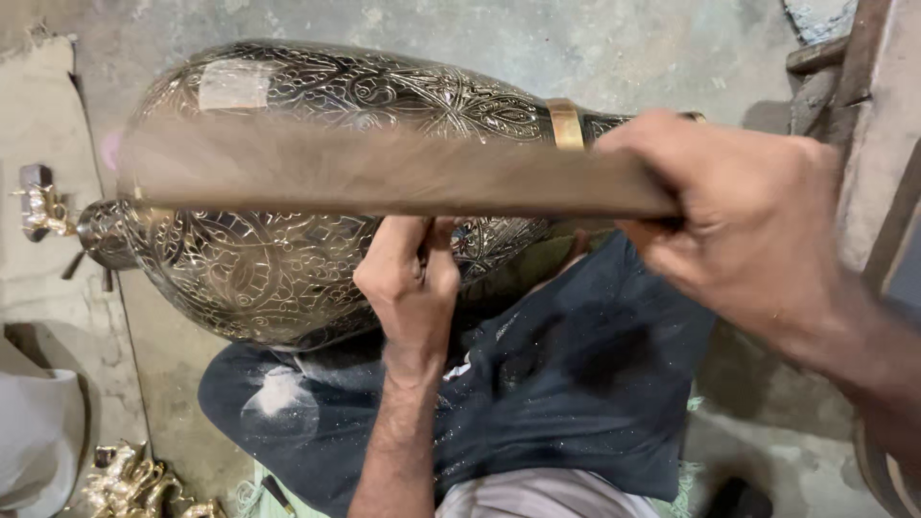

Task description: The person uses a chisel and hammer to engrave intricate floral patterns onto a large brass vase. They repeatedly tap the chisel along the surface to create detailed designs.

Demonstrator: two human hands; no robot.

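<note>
A large engraved metal vase point(288, 269) lies on its side across my lap, with a brass band point(565, 123) near its neck. My right hand point(748, 221) grips the end of a long wooden stick point(384, 177), which is blurred and crosses above the vase. Against the vase's side, my left hand point(411, 278) is closed with the fingers pinched; a small tool may be in it, but it is hidden.
Dark cloth point(576, 384) covers my legs and is speckled with metal dust. Small brass pieces point(125, 484) lie at the lower left, another brass part point(43, 206) at the left. Concrete floor point(624, 48) lies beyond; wooden and metal items point(844, 67) stand at the right.
</note>
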